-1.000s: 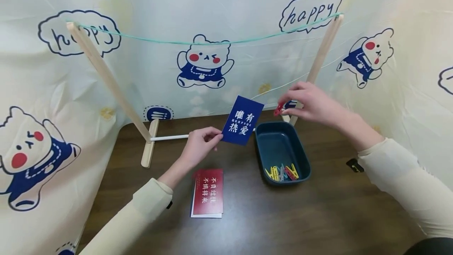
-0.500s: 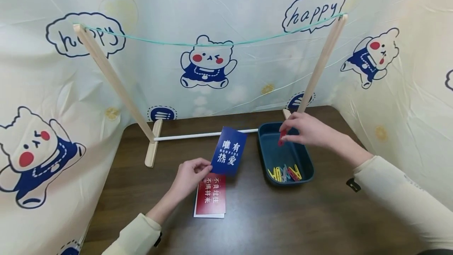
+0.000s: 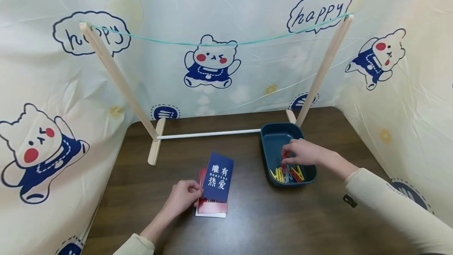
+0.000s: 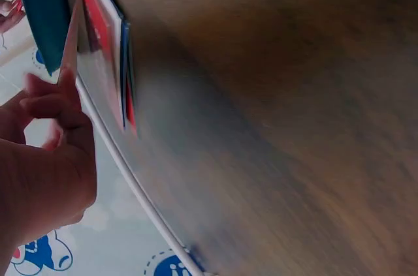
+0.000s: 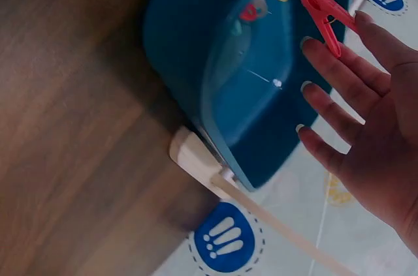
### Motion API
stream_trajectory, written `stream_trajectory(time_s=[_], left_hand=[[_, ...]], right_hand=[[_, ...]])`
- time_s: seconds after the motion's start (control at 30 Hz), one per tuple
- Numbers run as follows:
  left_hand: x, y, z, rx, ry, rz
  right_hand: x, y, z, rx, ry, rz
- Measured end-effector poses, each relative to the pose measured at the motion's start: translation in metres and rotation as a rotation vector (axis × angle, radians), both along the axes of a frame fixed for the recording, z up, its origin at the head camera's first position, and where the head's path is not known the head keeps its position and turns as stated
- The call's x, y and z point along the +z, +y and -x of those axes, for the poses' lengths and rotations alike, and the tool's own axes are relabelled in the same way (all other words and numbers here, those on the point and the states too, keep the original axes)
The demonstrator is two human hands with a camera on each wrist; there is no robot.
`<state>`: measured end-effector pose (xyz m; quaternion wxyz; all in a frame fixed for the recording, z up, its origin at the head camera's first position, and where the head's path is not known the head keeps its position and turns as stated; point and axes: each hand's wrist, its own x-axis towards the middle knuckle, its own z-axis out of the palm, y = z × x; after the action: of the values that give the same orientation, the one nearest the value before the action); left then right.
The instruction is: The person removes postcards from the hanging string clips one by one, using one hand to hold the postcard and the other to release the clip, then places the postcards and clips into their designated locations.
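Observation:
In the head view my left hand (image 3: 184, 195) pinches a dark blue card (image 3: 218, 176) with white lettering by its lower left edge. That card is over a small stack with a red card (image 3: 212, 207) on top; the left wrist view shows it tilted above the stack. My right hand (image 3: 305, 152) is over the teal bin (image 3: 269, 145). Thumb and fingertips pinch a red clothespin (image 5: 320, 8), plain in the right wrist view. Several yellow, grey and red clothespins (image 3: 278, 175) lie at the bin's near end.
Behind stands a wooden frame with a left post (image 3: 118, 80) and a right post (image 3: 325, 70). A teal string (image 3: 198, 44) sags between their tops. A white rod (image 3: 209, 133) joins the bases on the brown table (image 3: 269, 223). Printed cloth (image 3: 247, 7) hangs behind.
My left hand has brought the blue card down and toward me, over the stack. My right hand has carried the red clothespin from behind the bin down toward the other clothespins.

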<state>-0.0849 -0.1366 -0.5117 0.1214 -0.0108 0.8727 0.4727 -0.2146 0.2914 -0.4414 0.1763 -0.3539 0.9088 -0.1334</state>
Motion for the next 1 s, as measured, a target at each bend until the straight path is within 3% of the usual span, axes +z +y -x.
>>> stream_trajectory(time_s=[0.23, 0.37, 0.77, 1.0], left_hand=[[-0.007, -0.009, -0.011, -0.145, -0.049, 0.058], [-0.009, -0.011, -0.012, -0.191, -0.05, 0.059], [-0.015, -0.01, -0.013, -0.187, -0.054, 0.098], [-0.02, -0.006, -0.012, -0.165, 0.0, 0.176]], right_hand=[[-0.012, -0.002, -0.003, -0.019, -0.105, -0.04], [-0.015, -0.004, -0.006, -0.012, -0.148, -0.052], [-0.03, -0.001, -0.005, -0.034, -0.109, -0.115], [-0.031, 0.0, -0.006, -0.046, -0.039, -0.136]])
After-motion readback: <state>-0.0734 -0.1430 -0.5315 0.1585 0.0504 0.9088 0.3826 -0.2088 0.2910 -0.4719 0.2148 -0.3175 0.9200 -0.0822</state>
